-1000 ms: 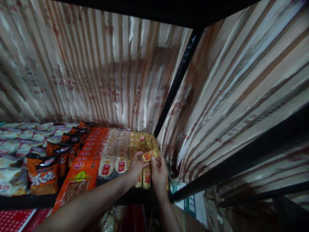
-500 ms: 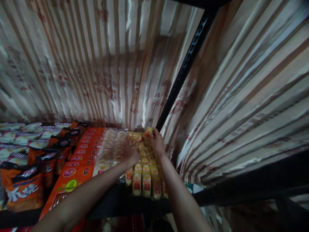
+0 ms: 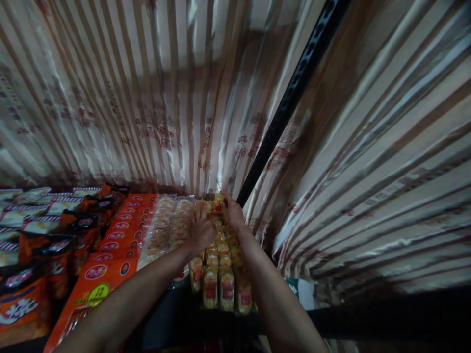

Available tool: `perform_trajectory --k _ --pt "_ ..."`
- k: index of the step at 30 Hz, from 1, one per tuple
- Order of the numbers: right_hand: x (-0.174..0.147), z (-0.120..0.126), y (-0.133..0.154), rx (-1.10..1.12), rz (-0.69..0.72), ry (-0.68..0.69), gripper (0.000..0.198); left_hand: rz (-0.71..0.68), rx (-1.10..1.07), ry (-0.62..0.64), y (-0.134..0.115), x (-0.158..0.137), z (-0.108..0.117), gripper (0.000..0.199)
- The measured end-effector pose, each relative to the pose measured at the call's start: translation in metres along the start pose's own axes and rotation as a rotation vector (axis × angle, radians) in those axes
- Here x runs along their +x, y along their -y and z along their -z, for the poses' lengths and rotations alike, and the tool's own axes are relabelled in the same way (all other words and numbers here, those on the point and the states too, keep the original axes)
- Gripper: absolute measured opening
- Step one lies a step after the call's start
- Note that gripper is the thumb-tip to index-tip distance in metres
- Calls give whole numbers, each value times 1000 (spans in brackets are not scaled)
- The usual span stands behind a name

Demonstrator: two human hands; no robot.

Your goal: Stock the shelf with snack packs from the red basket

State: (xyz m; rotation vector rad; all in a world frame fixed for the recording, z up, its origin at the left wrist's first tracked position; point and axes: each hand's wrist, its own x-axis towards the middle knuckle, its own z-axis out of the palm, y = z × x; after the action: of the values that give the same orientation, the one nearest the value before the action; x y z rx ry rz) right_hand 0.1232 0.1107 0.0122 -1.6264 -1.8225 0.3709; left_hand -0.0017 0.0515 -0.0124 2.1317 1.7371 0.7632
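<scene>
Rows of small yellow packaged snacks (image 3: pixel 211 284) with red labels stand on the dark shelf. Over the back of these rows my right hand (image 3: pixel 231 211) pinches one yellow snack pack (image 3: pixel 218 202), held upright near the rear. My left hand (image 3: pixel 203 231) lies just beside it, fingers stretched out and pointing to the back, over the left rows of yellow packs. Whether its fingertips press on the packs is too dark to tell. Clear packs of pale round pieces (image 3: pixel 162 220) run along the left of that hand.
Orange-red packs (image 3: pixel 125 225), orange and black bags (image 3: pixel 22 304) and white striped packs (image 3: pixel 40 211) fill the shelf's left side. A black perforated post (image 3: pixel 290 93) slants up behind my right hand. Striped printed sheeting (image 3: pixel 165 73) hangs behind and to the right.
My right hand has shifted slightly left with the yellow pack, which now stands more upright at the back. My left hand stays near the same rows. The view has moved slightly.
</scene>
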Motion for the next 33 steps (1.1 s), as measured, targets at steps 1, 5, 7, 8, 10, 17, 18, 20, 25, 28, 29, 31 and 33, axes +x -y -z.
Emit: perform_trajectory --k 1,5,7,8,10,17,18,20,25,28,29,31,33 --pt "-1 0 0 2 0 3 42 -2 -2 0 0 0 0 39" --pt "-2 0 2 9 -9 24 40 -8 -11 -19 1 0 -1 38" --pt "0 1 2 10 11 49 39 -5 -5 -29 2 0 -2 37" --pt "2 1 2 10 28 64 39 -5 3 -33 3 0 -3 37" --pt "4 2 2 9 67 88 38 -9 21 -38 3 0 -4 37" --pt "12 3 1 -80 82 123 35 -8 40 -44 0 0 -2 36" --pt "12 3 0 -93 77 130 34 -3 35 -42 0 0 -2 35" --pt "12 4 0 -127 73 153 32 1 22 -45 -1 0 -2 35" --pt "8 6 2 -231 109 173 28 -15 18 -64 1 0 -3 37" --pt "4 8 3 -289 154 163 23 -22 34 -73 2 0 -4 36" --pt "2 9 4 -306 162 157 22 -22 36 -74 2 1 -4 35" --pt "-3 9 4 -332 164 145 21 -21 36 -73 2 1 -5 35" --pt "-7 9 4 -352 152 135 19 -21 39 -76 3 1 -5 35"
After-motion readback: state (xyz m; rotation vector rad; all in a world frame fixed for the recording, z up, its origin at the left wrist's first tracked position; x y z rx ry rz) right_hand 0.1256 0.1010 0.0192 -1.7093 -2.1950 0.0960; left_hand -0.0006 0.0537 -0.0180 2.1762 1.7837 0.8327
